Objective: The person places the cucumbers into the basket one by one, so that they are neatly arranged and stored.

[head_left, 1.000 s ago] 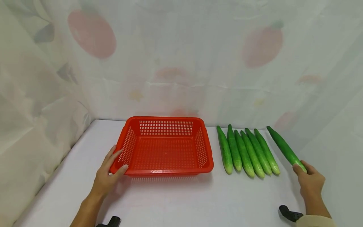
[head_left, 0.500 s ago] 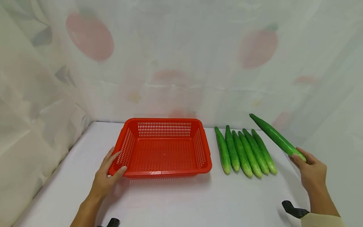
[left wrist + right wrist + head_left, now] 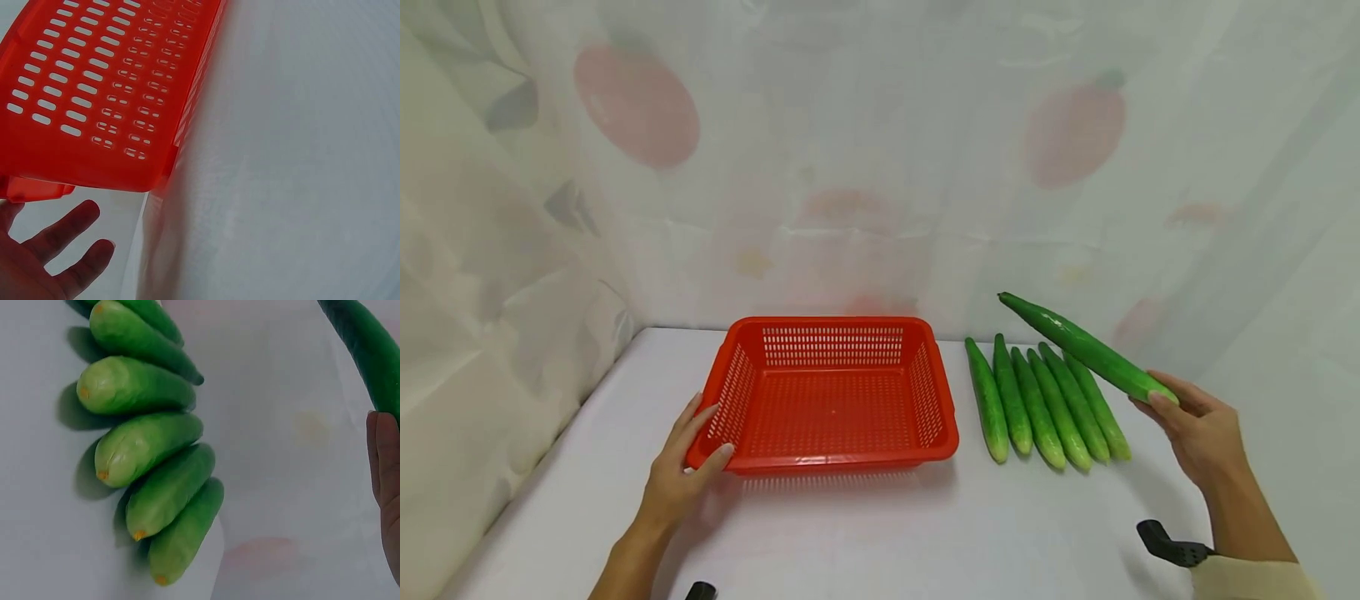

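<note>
A long green cucumber (image 3: pixel 1082 346) is gripped near its pale end by my right hand (image 3: pixel 1198 429), thumb on top. It hangs tilted above the row's right side, its dark stem end pointing up and left. Several more cucumbers (image 3: pixel 1045 408) lie side by side on the table. My left hand (image 3: pixel 673 475) rests at the front left corner of a red plastic basket (image 3: pixel 842 457), thumb on the rim. In the left wrist view its fingers (image 3: pixel 69 228) are extended beside the basket's perforated side. In the right wrist view only part of the held cucumber (image 3: pixel 369 356) shows.
The white table (image 3: pixel 880 533) meets a pale curtain (image 3: pixel 880 125) printed with faded fruit behind it. Another curtain side (image 3: pixel 490 333) runs along the left edge. A black wrist-worn device (image 3: pixel 1172 546) sits at the right wrist.
My right hand has lifted the cucumber off the table and carried it left, its stem end swinging over the row. The left hand keeps its place on the basket.
</note>
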`<state>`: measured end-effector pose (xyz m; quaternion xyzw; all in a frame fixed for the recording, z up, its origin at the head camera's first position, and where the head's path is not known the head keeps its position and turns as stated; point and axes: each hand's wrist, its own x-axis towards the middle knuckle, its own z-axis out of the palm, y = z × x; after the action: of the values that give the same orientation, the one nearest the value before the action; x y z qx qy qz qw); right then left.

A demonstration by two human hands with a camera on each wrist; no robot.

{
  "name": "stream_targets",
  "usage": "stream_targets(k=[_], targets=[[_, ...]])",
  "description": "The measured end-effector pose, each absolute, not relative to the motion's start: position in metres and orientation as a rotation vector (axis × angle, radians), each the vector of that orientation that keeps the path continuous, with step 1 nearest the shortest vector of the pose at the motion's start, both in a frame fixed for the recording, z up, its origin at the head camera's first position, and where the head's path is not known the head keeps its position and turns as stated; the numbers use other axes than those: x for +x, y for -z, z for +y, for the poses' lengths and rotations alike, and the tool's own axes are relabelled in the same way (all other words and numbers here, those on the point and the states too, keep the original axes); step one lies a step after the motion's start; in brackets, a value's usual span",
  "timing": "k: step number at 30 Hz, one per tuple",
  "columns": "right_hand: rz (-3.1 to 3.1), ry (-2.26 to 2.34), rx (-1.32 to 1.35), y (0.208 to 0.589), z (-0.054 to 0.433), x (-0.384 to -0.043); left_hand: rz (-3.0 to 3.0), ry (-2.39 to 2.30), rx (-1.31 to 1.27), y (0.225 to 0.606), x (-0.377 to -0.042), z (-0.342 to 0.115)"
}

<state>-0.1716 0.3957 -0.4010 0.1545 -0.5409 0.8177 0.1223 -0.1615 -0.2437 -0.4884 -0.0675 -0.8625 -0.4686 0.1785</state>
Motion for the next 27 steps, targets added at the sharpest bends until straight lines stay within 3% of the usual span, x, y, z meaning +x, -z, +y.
stream_targets(k=[11, 27], targets=[[-1.644, -2.368, 0.766, 0.39, 0.376, -0.183, -2.425, 1.348, -0.183, 0.49, -0.161, -0.244], [-1.894, -2.232, 0.918, 0.374, 0.343, -0.195, -2.387, 1.45, -0.188, 0.494, -0.16, -0.243]])
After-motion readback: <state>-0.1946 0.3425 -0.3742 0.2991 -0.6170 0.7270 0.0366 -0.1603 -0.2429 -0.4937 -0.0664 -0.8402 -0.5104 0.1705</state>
